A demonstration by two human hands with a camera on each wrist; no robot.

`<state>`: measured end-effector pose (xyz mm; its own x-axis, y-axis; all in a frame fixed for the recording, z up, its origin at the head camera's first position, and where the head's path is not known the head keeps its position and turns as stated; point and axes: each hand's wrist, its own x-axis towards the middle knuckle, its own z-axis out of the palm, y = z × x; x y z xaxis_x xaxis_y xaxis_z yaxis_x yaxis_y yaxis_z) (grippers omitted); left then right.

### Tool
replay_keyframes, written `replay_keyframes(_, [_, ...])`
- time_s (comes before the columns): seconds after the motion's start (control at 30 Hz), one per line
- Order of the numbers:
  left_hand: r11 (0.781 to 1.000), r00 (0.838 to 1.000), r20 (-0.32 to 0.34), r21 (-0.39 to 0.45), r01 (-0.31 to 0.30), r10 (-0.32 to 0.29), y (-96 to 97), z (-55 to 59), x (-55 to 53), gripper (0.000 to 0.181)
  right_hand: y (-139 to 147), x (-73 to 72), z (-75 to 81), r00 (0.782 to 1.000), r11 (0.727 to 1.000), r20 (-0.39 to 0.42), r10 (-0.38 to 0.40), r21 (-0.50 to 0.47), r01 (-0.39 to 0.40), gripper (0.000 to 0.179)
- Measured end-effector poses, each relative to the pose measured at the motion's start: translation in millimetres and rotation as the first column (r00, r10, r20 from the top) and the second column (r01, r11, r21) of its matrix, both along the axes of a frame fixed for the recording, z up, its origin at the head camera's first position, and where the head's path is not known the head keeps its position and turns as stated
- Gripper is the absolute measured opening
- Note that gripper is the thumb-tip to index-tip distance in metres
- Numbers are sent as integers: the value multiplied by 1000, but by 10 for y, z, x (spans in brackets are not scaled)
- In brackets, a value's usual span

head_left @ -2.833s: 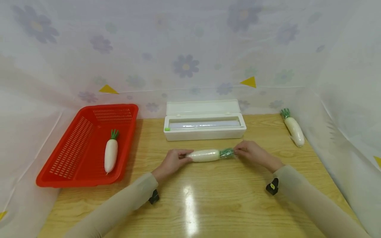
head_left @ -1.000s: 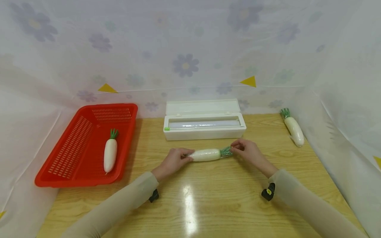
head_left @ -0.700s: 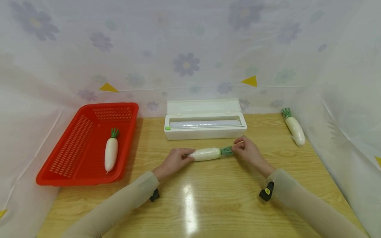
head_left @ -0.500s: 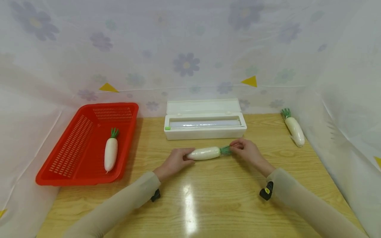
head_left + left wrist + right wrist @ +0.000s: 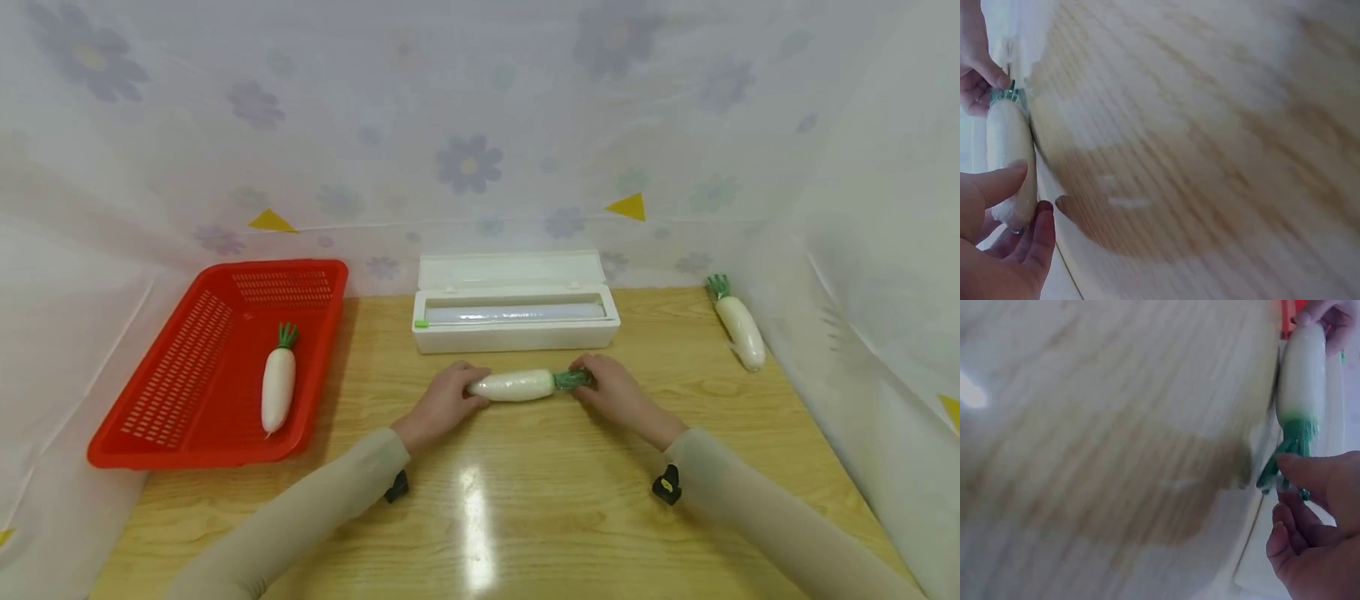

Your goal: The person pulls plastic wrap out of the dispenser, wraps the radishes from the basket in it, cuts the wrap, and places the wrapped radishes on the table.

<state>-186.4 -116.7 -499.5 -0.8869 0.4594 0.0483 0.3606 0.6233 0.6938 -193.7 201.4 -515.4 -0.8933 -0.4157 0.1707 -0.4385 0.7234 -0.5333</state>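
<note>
A white radish (image 5: 517, 386) with green leaf stubs, covered in shiny clear film, lies crosswise in front of me, its leaves to the right. My left hand (image 5: 441, 404) grips its tapered end; in the left wrist view the thumb presses on top and the fingers curl beneath. At the other end my right hand (image 5: 621, 402) pinches the green leaves (image 5: 1297, 440) between thumb and fingers. Behind the radish stands an open white cling film box (image 5: 517, 337) with a roll inside. Part of the tapered end is hidden by my left hand.
At left a red basket (image 5: 318, 392) holds one unwrapped-looking radish (image 5: 278, 390). Another radish (image 5: 740, 332), wrapped in film, lies near the right edge of the wooden table (image 5: 570, 517). A patterned white curtain (image 5: 480, 100) closes off the back and sides.
My right hand has shifted slightly left, from the film's tip onto the leaves. My left hand has moved a little up and right, still holding the radish's tapered end.
</note>
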Motion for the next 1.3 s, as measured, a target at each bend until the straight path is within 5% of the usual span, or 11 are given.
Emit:
replay_keyframes(0.13, [998, 997, 71, 55, 6, -10, -52, -9, 22, 49, 60, 14, 77, 999, 999, -12, 44, 11, -44, 21])
replay_keyframes(0.27, [993, 988, 153, 121, 15, -33, -105, -43, 48, 37, 128, 36, 156, 992, 997, 101, 74, -5, -74, 21])
replay_keyframes(0.47, [995, 986, 155, 86, 48, -61, -160, -88, 66, 27, 205, 71, 188, 969, 994, 228, 94, -72, -79, 26])
replay_keyframes(0.77, [994, 982, 176, 99, 52, -69, -183, -62, 123, 23, 258, 77, 212, 953, 992, 281, 117, -75, -100, 16])
replay_keyframes(0.93, [992, 987, 144, 107, 62, -77, -165, -56, 131, 18, 241, 78, 227, 954, 997, 292, 73, -57, -59, 18])
replay_keyframes(1.3, [992, 951, 285, 78, 102, -120, -114, -6, 197, 25, 177, 92, 245, 973, 995, 221, -63, -68, 79, 27])
